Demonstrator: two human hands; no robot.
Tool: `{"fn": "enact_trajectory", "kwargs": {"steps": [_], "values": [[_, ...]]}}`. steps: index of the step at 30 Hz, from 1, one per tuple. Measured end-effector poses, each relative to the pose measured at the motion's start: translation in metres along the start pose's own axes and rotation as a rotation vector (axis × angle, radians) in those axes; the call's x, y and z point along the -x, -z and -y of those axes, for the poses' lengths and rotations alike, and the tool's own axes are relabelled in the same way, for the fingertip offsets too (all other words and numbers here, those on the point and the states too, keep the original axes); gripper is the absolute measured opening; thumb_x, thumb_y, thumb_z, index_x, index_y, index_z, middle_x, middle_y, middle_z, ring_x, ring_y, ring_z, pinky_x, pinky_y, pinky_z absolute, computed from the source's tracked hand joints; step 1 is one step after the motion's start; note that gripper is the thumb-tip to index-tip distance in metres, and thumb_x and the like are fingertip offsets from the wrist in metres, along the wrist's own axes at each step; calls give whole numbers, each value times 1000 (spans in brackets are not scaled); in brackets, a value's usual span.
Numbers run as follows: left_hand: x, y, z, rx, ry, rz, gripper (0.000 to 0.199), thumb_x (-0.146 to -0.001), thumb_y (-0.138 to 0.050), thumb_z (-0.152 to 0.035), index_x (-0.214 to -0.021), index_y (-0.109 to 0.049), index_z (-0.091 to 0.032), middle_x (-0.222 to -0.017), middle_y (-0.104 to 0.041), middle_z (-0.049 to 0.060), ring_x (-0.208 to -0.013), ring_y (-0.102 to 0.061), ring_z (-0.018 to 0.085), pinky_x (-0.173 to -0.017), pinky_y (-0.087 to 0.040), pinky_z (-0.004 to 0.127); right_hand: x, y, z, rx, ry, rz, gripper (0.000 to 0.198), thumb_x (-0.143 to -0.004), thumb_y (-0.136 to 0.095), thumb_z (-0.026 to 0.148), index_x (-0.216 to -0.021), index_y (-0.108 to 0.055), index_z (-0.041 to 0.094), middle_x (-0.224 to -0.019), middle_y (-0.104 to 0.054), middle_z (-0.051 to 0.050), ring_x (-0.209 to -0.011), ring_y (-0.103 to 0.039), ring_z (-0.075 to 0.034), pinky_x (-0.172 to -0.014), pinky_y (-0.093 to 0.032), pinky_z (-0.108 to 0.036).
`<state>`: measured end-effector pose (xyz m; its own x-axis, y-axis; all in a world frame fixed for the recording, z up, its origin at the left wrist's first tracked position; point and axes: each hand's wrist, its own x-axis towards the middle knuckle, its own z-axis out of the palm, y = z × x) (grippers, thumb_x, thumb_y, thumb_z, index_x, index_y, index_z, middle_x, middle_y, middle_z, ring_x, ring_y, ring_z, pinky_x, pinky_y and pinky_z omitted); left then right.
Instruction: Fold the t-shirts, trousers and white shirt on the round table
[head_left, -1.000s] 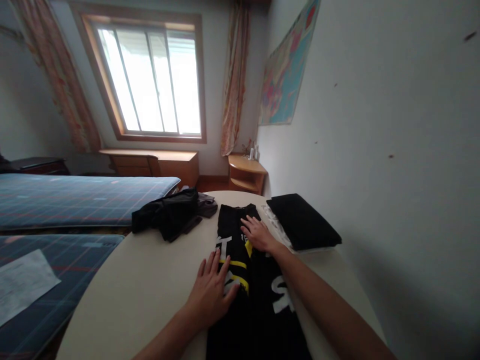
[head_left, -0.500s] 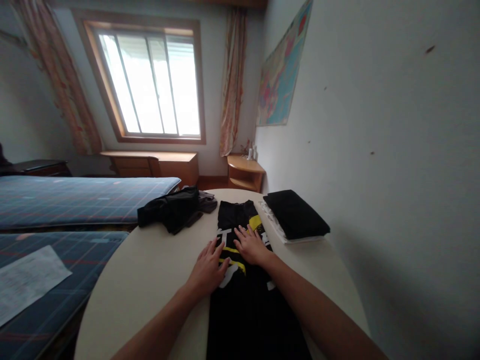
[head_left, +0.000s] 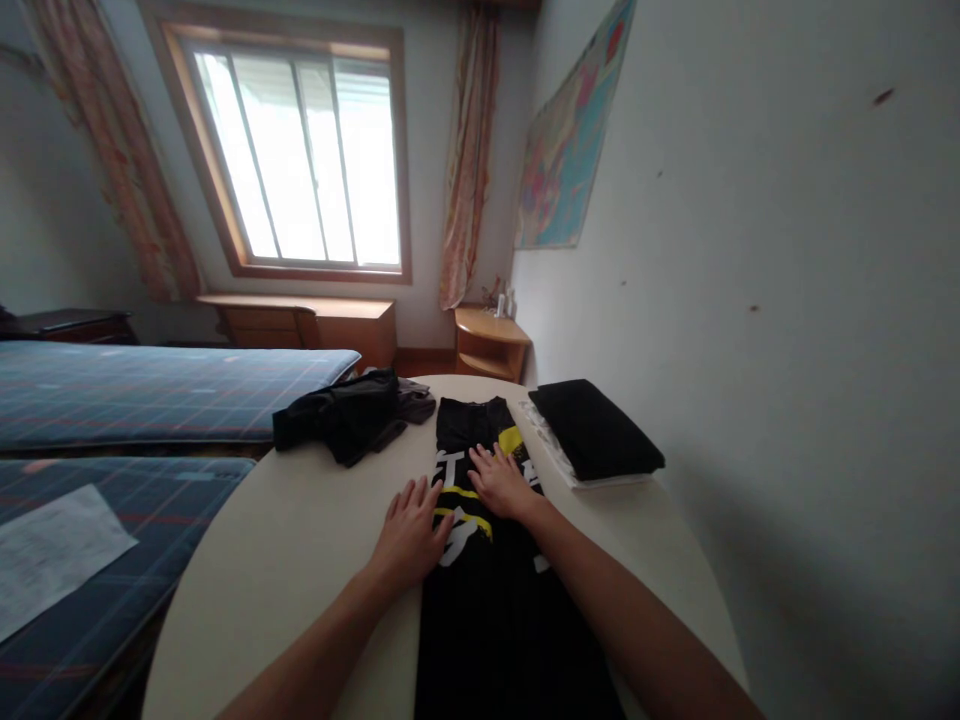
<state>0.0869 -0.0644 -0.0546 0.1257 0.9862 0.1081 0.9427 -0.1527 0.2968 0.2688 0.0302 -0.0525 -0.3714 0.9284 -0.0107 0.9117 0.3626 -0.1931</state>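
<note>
A black T-shirt (head_left: 495,620) with white lettering and yellow stripes lies in a long, narrow fold down the middle of the round table (head_left: 315,560). My right hand (head_left: 500,483) rests on its printed upper part, fingers spread and pointing away from me. At the shirt's left edge lies my left hand (head_left: 411,530), palm down, fingers apart, partly on the cloth and partly on the tabletop. Neither hand grips anything. The shirt's near end runs out of the picture at the bottom.
Folded black cloth (head_left: 596,428) tops a white folded piece at the table's right, near the wall. A rumpled dark garment (head_left: 349,412) lies at the far left edge. Plaid mattresses (head_left: 172,400) stand left, one bearing a paper sheet (head_left: 64,550).
My left hand has slid slightly left, off part of the shirt. My right hand stays nearly in place on the print. The view has tilted a little.
</note>
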Motion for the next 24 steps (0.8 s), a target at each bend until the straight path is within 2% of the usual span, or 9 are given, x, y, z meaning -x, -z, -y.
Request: {"fn": "enact_trajectory", "kwargs": {"steps": [7,13,17,20,22,24], "values": [[1,-1,4,21,-51,-19,55,-95,-45,-43,-147,-44,-25,-156,-38,9,-146,-29,31,-117,-24,49,30,8,-3,-89,76,-24,59,-100,-32,51,-154,-33,26,-163,-20,-5,-150,-13,-30,-119,-14,-52],[6,9,4,38,-169,-7,51,-92,-51,-38,-140,-53,-21,-153,-41,10,-142,-37,29,-118,-28,42,95,8,1,-110,167,47,70,-99,-28,61,-157,-21,22,-164,-14,-6,-152,-8,-25,-122,-9,-48],[8,21,6,137,-263,-3,40,-91,-48,-29,-127,-63,-24,-139,-57,6,-130,-49,23,-114,-35,35,140,18,6,-185,255,117,65,-99,-31,58,-156,-26,27,-163,-21,-2,-151,-11,-25,-123,-7,-48],[7,33,16,242,-412,94,41,-84,-48,-13,-116,-69,-25,-131,-62,4,-124,-53,21,-111,-38,32,164,28,3,-311,311,86,50,-102,-34,42,-149,-41,26,-155,-41,-4,-146,-29,-22,-121,-21,-43],[6,41,24,300,-496,163,44,-76,-49,-6,-110,-72,-24,-127,-63,5,-121,-55,21,-110,-38,33,175,32,-5,-356,286,-9,42,-100,-34,27,-137,-54,22,-140,-56,-8,-134,-47,-21,-115,-35,-40],[6,49,32,355,-536,223,43,-73,-51,-4,-104,-73,-23,-121,-64,6,-115,-58,21,-106,-41,32,181,34,-19,-335,227,-120,39,-96,-37,17,-126,-60,20,-127,-63,-10,-121,-56,-21,-108,-42,-39]]}}
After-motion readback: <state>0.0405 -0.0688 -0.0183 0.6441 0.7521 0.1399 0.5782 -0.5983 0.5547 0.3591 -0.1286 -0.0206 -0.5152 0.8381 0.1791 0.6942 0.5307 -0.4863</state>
